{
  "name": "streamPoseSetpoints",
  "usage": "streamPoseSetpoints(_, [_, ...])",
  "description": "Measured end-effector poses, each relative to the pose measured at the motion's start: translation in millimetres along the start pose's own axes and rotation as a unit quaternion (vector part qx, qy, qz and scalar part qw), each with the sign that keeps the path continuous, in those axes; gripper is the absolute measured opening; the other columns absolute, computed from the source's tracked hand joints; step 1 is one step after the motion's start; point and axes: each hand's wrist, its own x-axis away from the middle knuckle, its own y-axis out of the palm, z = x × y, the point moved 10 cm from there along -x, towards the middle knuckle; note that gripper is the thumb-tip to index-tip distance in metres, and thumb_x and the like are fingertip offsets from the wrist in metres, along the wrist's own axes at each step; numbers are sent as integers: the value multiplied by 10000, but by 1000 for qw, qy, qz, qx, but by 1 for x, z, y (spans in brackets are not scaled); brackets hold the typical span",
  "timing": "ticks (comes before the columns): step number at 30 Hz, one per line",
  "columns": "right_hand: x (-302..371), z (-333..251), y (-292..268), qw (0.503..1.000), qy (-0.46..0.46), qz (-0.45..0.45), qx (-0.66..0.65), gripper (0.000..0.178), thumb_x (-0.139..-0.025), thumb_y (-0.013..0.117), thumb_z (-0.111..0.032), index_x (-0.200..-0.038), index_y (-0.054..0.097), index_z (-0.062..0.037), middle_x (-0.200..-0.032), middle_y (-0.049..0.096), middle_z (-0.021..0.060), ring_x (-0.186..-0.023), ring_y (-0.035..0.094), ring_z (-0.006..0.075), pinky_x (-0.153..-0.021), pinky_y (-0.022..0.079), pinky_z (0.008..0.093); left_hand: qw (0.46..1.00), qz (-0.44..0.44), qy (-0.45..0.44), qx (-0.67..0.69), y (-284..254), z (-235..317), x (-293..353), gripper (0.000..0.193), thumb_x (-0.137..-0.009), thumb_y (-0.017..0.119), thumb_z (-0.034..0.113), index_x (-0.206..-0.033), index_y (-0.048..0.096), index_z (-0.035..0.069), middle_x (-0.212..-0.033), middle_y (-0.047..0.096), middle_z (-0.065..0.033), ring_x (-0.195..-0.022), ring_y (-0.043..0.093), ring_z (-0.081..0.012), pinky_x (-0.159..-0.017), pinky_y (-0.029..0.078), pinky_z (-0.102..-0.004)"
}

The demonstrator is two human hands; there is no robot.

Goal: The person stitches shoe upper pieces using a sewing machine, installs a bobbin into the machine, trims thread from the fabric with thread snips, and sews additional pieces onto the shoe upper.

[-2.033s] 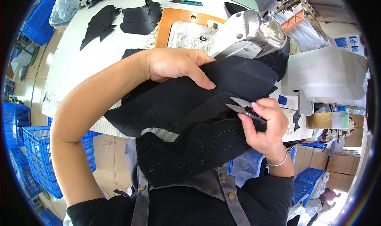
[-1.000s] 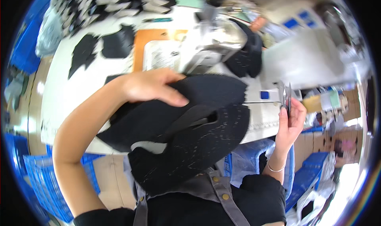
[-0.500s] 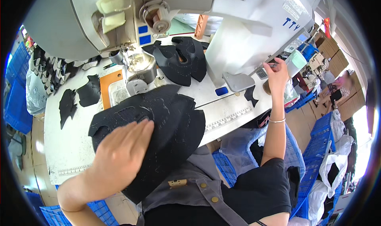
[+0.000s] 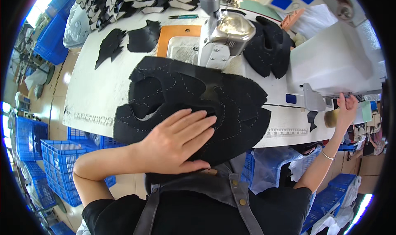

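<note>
Your left hand (image 4: 175,142) lies flat, fingers straight, gripping nothing, on the stitched black piece (image 4: 243,111). Likely a steadying weight: the piece sits before the metal machine post (image 4: 215,55) and overhangs the front edge of the white table (image 4: 95,94). Your right hand (image 4: 347,105), arm outstretched, has fingers curled beside the pale machine housing (image 4: 330,49) (holding something? cannot tell). Farther back, another black piece (image 4: 276,57) rests apart.

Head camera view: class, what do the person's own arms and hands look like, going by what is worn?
The left hand and right hand are ungloved, with bare forearms below short black sleeves. A thin silvery bangle circles the right wrist.
</note>
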Motion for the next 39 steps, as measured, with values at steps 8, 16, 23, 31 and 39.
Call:
streamPoseSetpoints(8, [80,-124,0,982,-81,145,86,290,-901,678,-160,-1137,590,-17,-993,625,64,-754,584,96,-662,481,230,994,-106,-38,-16,11,-21,5,943,-578,817,464,-1344,484,26,-1372,464,-169,-1258,456,-331,-1057,348,-463])
streamPoseSetpoints(16, [203,-267,188,838,-58,-506,-195,328,-955,554,-146,-1261,516,-35,-874,638,86,-696,580,110,-628,462,234,997,-70,-23,40,-4,-17,1,871,-512,831,264,-1309,531,82,-1189,477,-162,-1166,498,-366,-1018,374,-517])
streamPoseSetpoints(23, [195,-345,193,764,-114,-536,-340,651,-795,747,-86,-1366,433,-84,-1148,585,99,-866,595,141,-703,495,255,918,106,72,-376,-56,25,4,430,-807,654,182,-1197,609,356,-1154,462,-88,-948,519,-247,-834,457,-414])
streamPoseSetpoints(31, [167,-332,221,785,22,-459,-415,604,-900,634,-48,-1411,313,-76,-741,572,5,-642,495,25,-557,364,183,917,103,24,-384,-61,-23,-2,660,-615,691,225,-1269,608,218,-1216,470,-96,-1011,496,-274,-916,403,-462])
streamPoseSetpoints(39, [178,-322,223,739,65,-502,-444,576,-896,568,-6,-1421,334,-44,-551,397,-102,-461,327,-26,-435,199,181,971,157,46,-175,-76,-9,-6,589,-570,574,327,-1069,700,41,-1136,619,-151,-942,596,-328,-772,498,-425])
